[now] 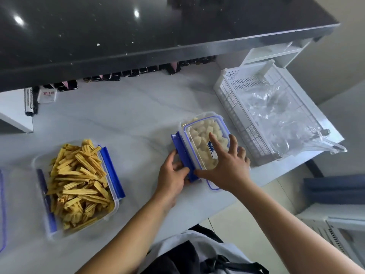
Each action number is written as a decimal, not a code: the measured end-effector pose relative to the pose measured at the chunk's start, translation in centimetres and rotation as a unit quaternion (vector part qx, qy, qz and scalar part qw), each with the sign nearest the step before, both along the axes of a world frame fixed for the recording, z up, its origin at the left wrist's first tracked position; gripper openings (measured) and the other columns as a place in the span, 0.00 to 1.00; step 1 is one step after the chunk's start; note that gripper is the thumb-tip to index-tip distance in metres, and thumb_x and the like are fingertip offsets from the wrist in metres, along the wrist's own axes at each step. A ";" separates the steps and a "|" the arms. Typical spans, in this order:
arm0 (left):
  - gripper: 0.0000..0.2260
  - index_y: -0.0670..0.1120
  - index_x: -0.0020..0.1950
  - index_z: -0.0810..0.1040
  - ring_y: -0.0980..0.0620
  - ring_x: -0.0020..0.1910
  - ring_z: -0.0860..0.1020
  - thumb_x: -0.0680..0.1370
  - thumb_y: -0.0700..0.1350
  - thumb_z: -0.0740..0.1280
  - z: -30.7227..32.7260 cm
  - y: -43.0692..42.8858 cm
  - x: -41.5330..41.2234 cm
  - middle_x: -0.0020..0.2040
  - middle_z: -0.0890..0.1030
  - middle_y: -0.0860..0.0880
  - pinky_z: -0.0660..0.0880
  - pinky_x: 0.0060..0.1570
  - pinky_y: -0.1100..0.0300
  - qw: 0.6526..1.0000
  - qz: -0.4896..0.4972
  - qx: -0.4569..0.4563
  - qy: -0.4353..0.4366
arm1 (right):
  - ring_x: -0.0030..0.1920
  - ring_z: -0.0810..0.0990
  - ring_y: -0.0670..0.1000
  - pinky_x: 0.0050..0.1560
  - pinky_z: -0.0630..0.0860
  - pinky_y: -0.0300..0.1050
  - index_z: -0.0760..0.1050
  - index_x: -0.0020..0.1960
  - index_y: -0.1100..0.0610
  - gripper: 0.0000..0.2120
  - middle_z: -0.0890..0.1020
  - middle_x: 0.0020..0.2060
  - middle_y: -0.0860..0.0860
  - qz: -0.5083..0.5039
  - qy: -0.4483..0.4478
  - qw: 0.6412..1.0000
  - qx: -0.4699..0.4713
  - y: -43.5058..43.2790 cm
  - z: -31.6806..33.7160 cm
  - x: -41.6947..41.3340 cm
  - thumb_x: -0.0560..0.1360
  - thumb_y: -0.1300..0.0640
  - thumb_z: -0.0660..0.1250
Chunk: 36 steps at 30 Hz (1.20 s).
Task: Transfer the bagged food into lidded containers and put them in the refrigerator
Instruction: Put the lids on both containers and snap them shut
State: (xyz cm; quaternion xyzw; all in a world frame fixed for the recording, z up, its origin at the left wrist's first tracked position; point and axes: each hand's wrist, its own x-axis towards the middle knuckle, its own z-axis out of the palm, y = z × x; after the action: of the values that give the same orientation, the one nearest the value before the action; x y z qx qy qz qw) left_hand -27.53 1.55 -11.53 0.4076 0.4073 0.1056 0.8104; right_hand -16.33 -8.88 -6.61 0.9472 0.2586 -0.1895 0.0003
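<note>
Both hands are on the small container point(205, 147), which sits on the pale table point(126, 123) and serves as our landmark. It is full of pale, chunky food pieces point(199, 135), and its clear lid point(207, 143) with the blue seal lies on top, a blue label showing through. The right hand point(227, 165) is spread flat over the lid, fingers splayed wide, index finger pointing up the middle, pressing down rather than gripping anything. The left hand point(171, 175) is at the container's left side, its grip narrow, thumb and fingers pinched on the blue side latch point(182, 155), which stands flared out from the wall.

Well to the left of the container sits a larger clear container point(77, 186), no lid on it, heaped with yellow ridged sticks point(79, 180); its blue latches hang out on both long sides. Just right of the small container, a white slatted basket point(262, 99) holds crumpled clear plastic bags point(276, 115), one trailing over the basket's near corner. Beyond the container, away from the person, a dark glossy counter point(138, 36) overhangs the table.
</note>
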 end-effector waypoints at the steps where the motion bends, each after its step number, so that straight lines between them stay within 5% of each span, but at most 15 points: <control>1: 0.27 0.51 0.70 0.73 0.37 0.53 0.84 0.76 0.27 0.63 0.1 0.1 -0.1 0.55 0.85 0.42 0.82 0.38 0.49 1.000 -0.002 -0.002 -0.003 | 0.76 0.52 0.64 0.72 0.59 0.62 0.39 0.75 0.28 0.56 0.42 0.80 0.51 0.000 0.002 1.000 -0.002 0.4 0.0 0.1 0.57 0.22 0.68; 9: 0.28 0.53 0.71 0.72 0.39 0.53 0.84 0.77 0.28 0.63 0.6 0.8 -0.7 0.54 0.85 0.43 0.82 0.38 0.54 1.000 -0.028 0.010 -0.005 | 0.78 0.47 0.65 0.73 0.57 0.64 0.39 0.75 0.28 0.53 0.39 0.80 0.50 -0.012 0.029 0.999 -0.025 2.6 -0.4 0.8 0.59 0.21 0.65; 15: 0.27 0.53 0.71 0.73 0.41 0.54 0.84 0.77 0.30 0.65 0.3 1.0 -0.6 0.53 0.86 0.46 0.83 0.43 0.50 1.000 -0.024 0.014 0.006 | 0.78 0.40 0.66 0.74 0.47 0.64 0.33 0.74 0.28 0.44 0.35 0.80 0.49 0.012 -0.010 1.000 0.021 1.6 -1.7 -0.7 0.66 0.18 0.50; 19: 0.27 0.52 0.70 0.74 0.48 0.53 0.84 0.76 0.29 0.64 0.7 1.0 -1.0 0.52 0.86 0.48 0.83 0.48 0.48 0.999 -0.001 0.041 0.018 | 0.77 0.45 0.68 0.72 0.53 0.63 0.34 0.75 0.29 0.35 0.37 0.80 0.48 0.044 -0.029 0.998 0.016 0.4 -1.5 -1.8 0.73 0.23 0.42; 22: 0.26 0.58 0.66 0.76 0.51 0.52 0.84 0.76 0.31 0.64 0.9 1.3 -1.5 0.52 0.86 0.51 0.82 0.53 0.48 0.997 0.000 0.076 0.027 | 0.77 0.45 0.67 0.73 0.52 0.61 0.33 0.75 0.30 0.32 0.35 0.80 0.48 0.059 -0.021 0.998 0.010 -0.5 -1.5 -3.2 0.76 0.27 0.41; 25: 0.24 0.62 0.65 0.75 0.47 0.52 0.84 0.77 0.36 0.66 1.1 1.5 -1.7 0.52 0.86 0.53 0.82 0.47 0.48 0.995 -0.020 0.091 0.029 | 0.78 0.42 0.68 0.75 0.48 0.62 0.37 0.78 0.33 0.31 0.39 0.81 0.52 0.062 -0.040 0.997 0.023 -0.6 -2.2 -3.7 0.77 0.28 0.39; 29: 0.28 0.54 0.74 0.70 0.55 0.51 0.84 0.76 0.39 0.72 1.5 1.0 -1.4 0.53 0.86 0.54 0.81 0.53 0.45 0.986 -0.039 0.156 0.047 | 0.80 0.44 0.65 0.75 0.55 0.64 0.51 0.80 0.41 0.29 0.51 0.81 0.58 0.067 -0.085 0.991 0.079 -0.7 -3.1 -3.8 0.80 0.35 0.42; 36: 0.28 0.51 0.74 0.71 0.58 0.48 0.84 0.76 0.39 0.72 1.4 1.0 -0.6 0.51 0.85 0.56 0.81 0.54 0.47 0.965 -0.067 0.239 0.079 | 0.79 0.43 0.65 0.75 0.54 0.65 0.52 0.80 0.42 0.30 0.51 0.80 0.59 0.061 -0.091 0.991 0.079 -0.5 -3.5 -3.9 0.80 0.36 0.46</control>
State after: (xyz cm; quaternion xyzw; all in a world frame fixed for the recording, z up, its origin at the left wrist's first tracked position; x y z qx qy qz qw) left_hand -28.16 2.58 -10.13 0.6230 0.4045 0.1125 0.6600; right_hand -20.19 -9.38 -10.13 0.9400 0.3289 -0.0814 -0.0397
